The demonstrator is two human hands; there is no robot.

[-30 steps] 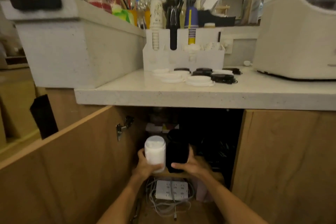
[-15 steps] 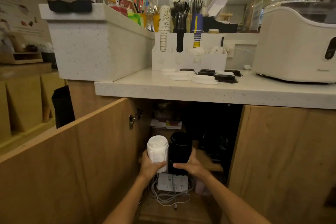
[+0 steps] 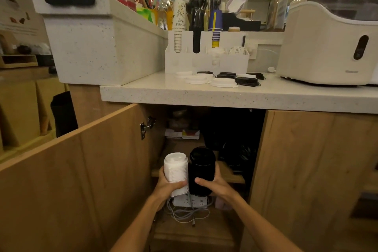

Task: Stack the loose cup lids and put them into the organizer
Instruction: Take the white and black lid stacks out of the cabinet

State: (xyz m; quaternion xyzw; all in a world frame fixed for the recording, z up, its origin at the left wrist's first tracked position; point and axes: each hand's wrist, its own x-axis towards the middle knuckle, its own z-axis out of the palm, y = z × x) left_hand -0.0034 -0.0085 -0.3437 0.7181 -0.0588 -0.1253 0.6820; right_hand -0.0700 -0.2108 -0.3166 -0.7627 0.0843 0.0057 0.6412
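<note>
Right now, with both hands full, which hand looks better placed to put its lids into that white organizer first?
Probably the left hand. Its white lid stack sits more directly below the organizer, which stands toward the counter's left; the right hand holds the black stack. Close call.

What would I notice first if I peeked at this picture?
Probably the two hands low in the middle, in front of the open cupboard: the left hand holds a white stack of lids and the right hand holds a black stack of lids, side by side. Up on the counter, loose lids lie scattered before the white organizer.
</note>
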